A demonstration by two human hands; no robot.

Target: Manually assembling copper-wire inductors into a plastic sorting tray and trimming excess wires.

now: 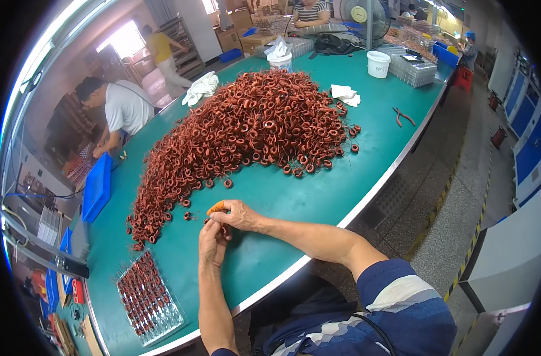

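My left hand [211,242] and my right hand [241,216] meet above the green table, fingers pinched together on a small copper-red wire-wound ring coil, mostly hidden by the fingers. An orange finger cot [216,207] covers one right fingertip. Beyond my hands spreads a big heap of similar ring coils [252,127] with thin wire leads, and one loose coil [188,216] lies just left of my fingers. Nearer me on the left, a transparent plastic tray [174,320] holds rows of these coils.
Red-handled pliers [405,117], white cloths [345,95] and a white bucket [377,64] sit on the table [294,207] around the heap. A blue bin [97,187] stands at the left edge. One person [125,107] bends over work at the left; others are farther back.
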